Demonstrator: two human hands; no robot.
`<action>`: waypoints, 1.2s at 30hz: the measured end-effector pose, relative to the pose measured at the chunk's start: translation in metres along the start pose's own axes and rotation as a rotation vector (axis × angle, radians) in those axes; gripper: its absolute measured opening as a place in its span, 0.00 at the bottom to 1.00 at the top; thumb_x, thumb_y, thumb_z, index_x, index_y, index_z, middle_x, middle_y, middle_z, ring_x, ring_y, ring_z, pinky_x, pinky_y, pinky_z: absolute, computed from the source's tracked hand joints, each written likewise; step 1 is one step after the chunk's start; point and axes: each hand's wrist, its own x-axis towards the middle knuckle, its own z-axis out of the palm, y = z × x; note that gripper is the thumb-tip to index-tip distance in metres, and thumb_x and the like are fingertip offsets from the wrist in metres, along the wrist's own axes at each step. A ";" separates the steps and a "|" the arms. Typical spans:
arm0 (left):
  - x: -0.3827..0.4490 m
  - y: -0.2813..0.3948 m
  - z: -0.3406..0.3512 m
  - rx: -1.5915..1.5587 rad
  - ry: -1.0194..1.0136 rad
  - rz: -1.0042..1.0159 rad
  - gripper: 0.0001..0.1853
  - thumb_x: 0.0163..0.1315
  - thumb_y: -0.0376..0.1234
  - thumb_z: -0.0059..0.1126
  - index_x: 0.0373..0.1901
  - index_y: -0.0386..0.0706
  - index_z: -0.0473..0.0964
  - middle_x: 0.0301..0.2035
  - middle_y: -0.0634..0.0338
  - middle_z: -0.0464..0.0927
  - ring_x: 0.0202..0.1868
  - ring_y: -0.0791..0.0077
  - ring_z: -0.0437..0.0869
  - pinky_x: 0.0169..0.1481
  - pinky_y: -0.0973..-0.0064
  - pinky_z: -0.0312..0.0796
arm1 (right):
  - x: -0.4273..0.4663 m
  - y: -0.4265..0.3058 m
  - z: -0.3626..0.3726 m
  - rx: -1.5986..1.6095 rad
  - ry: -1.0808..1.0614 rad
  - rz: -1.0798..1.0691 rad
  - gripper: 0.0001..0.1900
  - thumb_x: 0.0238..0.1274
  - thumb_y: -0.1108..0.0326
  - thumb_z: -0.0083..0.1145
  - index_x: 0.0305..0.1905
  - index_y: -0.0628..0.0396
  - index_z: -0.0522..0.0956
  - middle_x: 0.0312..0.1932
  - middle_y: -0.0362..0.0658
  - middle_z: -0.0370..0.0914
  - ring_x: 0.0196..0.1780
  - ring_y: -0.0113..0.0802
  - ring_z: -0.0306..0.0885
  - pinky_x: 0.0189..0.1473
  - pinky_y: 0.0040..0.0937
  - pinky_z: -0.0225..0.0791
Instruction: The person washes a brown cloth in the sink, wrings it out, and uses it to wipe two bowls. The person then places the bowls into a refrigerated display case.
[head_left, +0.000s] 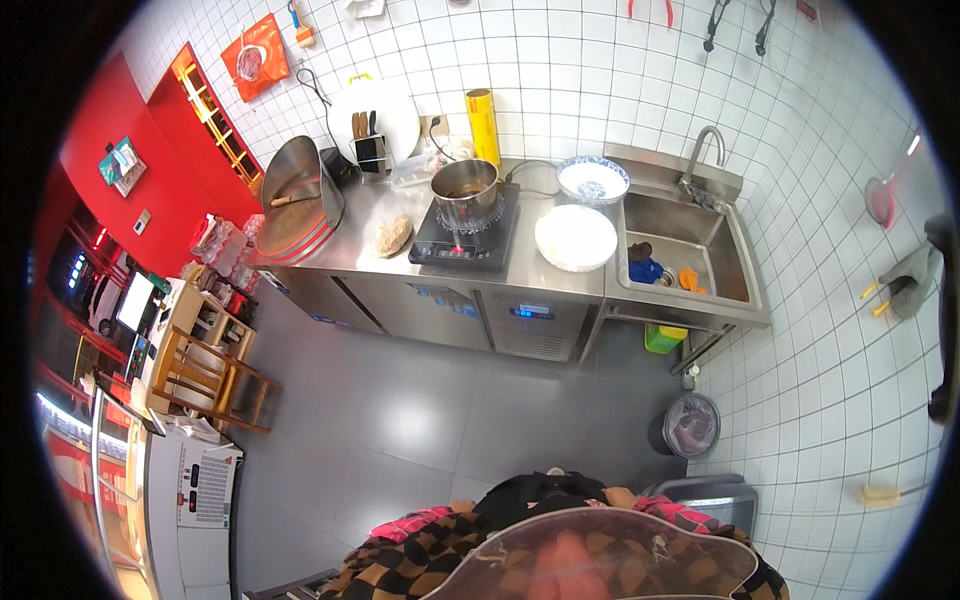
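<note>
My left hand (463, 506) shows only in part at the end of its pink-edged sleeve, low in the picture. On the other side, my right hand (621, 496) is likewise mostly hidden. Both are close against dark cloth (536, 487) at my body, and whether the fingers grip it is unclear. Across the floor is a stainless steel counter (360, 277). On it, a steel pot (465, 196) holding dark liquid sits on an induction cooker (465, 255) with a lit panel. A pale lump of food (392, 235), possibly dough, lies left of the cooker.
White bowl (576, 238) and blue-patterned bowl (592, 180) stand beside the steel sink (679, 232), which holds blue and orange items. A large steel pan (296, 225) is at the counter's left. A bin (690, 425) stands right, a wooden chair (202, 375) left. A transparent shield (600, 547) covers part of my view.
</note>
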 end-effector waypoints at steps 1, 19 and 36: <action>0.007 0.007 -0.004 0.011 0.053 0.009 0.19 0.54 0.48 0.50 0.35 0.44 0.80 0.35 0.47 0.80 0.38 0.49 0.81 0.41 0.57 0.73 | 0.007 0.009 0.005 0.041 0.040 -0.022 0.18 0.55 0.58 0.50 0.46 0.56 0.77 0.41 0.54 0.78 0.47 0.50 0.76 0.47 0.45 0.68; 0.073 -0.009 -0.120 -0.045 0.060 0.541 0.17 0.59 0.44 0.48 0.37 0.41 0.79 0.31 0.51 0.81 0.33 0.60 0.82 0.41 0.66 0.73 | -0.109 -0.097 0.025 0.815 0.512 0.765 0.15 0.51 0.59 0.48 0.42 0.50 0.79 0.27 0.39 0.82 0.35 0.39 0.81 0.42 0.39 0.72; 0.142 0.164 -0.034 0.451 -0.290 0.768 0.14 0.57 0.39 0.53 0.31 0.36 0.79 0.26 0.52 0.81 0.28 0.71 0.79 0.36 0.69 0.72 | -0.200 -0.285 0.272 1.220 0.834 1.139 0.15 0.50 0.57 0.54 0.43 0.46 0.79 0.39 0.45 0.80 0.44 0.45 0.77 0.45 0.40 0.69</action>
